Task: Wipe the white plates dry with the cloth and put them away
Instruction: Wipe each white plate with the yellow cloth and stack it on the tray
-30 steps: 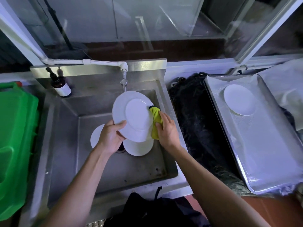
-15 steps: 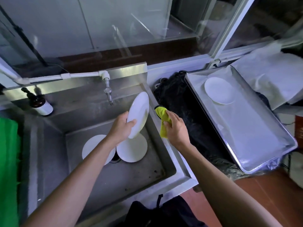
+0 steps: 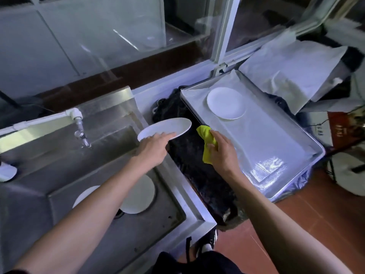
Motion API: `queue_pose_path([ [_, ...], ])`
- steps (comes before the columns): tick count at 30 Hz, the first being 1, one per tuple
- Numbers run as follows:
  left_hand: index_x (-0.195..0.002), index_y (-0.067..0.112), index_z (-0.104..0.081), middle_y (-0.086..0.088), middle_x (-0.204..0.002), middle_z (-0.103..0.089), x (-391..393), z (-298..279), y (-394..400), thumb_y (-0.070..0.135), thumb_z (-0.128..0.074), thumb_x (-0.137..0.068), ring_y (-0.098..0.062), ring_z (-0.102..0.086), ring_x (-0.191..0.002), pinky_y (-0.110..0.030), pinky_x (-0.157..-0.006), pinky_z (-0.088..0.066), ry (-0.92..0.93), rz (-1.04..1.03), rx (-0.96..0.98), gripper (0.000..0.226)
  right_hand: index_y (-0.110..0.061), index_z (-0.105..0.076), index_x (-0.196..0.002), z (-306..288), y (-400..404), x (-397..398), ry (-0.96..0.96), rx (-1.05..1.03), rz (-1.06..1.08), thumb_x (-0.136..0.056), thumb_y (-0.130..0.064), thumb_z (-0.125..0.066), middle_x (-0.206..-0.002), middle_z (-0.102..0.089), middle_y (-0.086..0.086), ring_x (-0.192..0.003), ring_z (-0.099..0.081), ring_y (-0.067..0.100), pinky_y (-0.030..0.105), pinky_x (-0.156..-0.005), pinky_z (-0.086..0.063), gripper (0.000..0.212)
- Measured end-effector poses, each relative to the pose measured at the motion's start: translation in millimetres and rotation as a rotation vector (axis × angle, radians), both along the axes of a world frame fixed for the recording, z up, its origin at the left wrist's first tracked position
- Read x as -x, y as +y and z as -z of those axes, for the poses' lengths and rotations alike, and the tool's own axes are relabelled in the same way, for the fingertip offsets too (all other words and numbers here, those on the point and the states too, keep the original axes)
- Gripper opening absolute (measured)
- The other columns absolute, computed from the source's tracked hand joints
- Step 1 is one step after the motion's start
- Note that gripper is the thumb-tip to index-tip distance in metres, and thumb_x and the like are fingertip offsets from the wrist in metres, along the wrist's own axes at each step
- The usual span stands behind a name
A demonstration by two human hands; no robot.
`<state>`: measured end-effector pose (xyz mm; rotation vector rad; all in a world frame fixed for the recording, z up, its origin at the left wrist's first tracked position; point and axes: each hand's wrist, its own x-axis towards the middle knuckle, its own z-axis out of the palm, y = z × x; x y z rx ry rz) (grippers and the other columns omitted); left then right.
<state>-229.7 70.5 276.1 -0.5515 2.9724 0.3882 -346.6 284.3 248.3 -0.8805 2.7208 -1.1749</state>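
My left hand (image 3: 153,148) grips a white plate (image 3: 167,128) by its near rim and holds it nearly flat above the sink's right edge. Just right of it, my right hand (image 3: 223,153) holds a bunched yellow cloth (image 3: 206,139), which is apart from the plate. One white plate (image 3: 226,105) lies on the lined metal tray (image 3: 276,147) at the right. Two more white plates (image 3: 140,194) (image 3: 85,195) lie on the bottom of the steel sink (image 3: 35,167), partly hidden by my left forearm.
A tap (image 3: 80,129) juts over the sink's back. A dark mesh bag (image 3: 197,167) fills the gap between sink and tray. White sheeting (image 3: 292,66) lies behind the tray. A window runs along the back, and red floor tiles (image 3: 316,224) show lower right.
My left hand has carried the plate out of the sink to the right and tipped it from upright to nearly flat. My right hand with the cloth has come off the plate and moved right.
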Motion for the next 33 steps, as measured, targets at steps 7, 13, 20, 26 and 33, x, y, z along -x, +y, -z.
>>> queue_pose_path([
  [7,-0.158,0.038,-0.028,0.003,-0.162,-0.036,87.2,-4.1,41.2,-0.011,-0.039,-0.089,-0.026,-0.039,-0.141,-0.048,-0.108,-0.038,-0.055,0.113,0.144,0.085,-0.023,-0.06,-0.133,2.2,47.5,71.8,-0.086,0.047,0.055,-0.091,-0.014,-0.053,-0.128,-0.065,-0.004,-0.109,-0.06,0.023,0.027,-0.086,-0.045,0.043],
  [13,-0.159,0.035,-0.024,0.0,-0.163,-0.033,165.9,4.2,72.3,-0.01,-0.04,-0.09,-0.026,-0.038,-0.143,-0.05,-0.107,-0.04,-0.092,0.221,0.248,0.084,-0.015,-0.062,-0.117,14.5,82.4,128.6,-0.06,0.047,0.105,-0.093,-0.012,-0.052,-0.103,-0.064,-0.001,-0.088,-0.056,0.024,0.037,-0.07,-0.048,0.027],
  [20,-0.156,0.033,-0.029,0.001,-0.156,-0.042,232.5,26.6,96.8,-0.004,-0.049,-0.09,-0.023,-0.043,-0.139,-0.05,-0.101,-0.044,-0.158,0.28,0.322,0.079,-0.017,-0.061,-0.116,28.9,107.3,166.8,-0.093,0.032,0.111,-0.097,-0.014,-0.053,-0.102,-0.062,-0.004,-0.089,-0.056,0.029,0.045,-0.072,-0.052,0.021],
  [26,-0.153,0.028,-0.032,-0.001,-0.146,-0.049,261.5,36.7,108.7,-0.003,-0.054,-0.088,-0.025,-0.048,-0.133,-0.049,-0.095,-0.048,-0.192,0.304,0.365,0.075,-0.015,-0.062,-0.125,37.9,114.8,187.6,-0.124,0.005,0.118,-0.095,-0.013,-0.056,-0.114,-0.066,0.001,-0.099,-0.058,0.031,0.046,-0.078,-0.053,0.03],
  [33,-0.155,0.027,-0.025,-0.004,-0.147,-0.045,283.5,52.7,110.1,-0.003,-0.055,-0.088,-0.027,-0.049,-0.128,-0.047,-0.091,-0.048,-0.204,0.319,0.391,0.08,-0.02,-0.061,-0.119,44.9,115.0,209.5,-0.142,0.032,0.132,-0.097,-0.018,-0.057,-0.108,-0.064,-0.005,-0.094,-0.057,0.025,0.045,-0.074,-0.053,0.022],
])
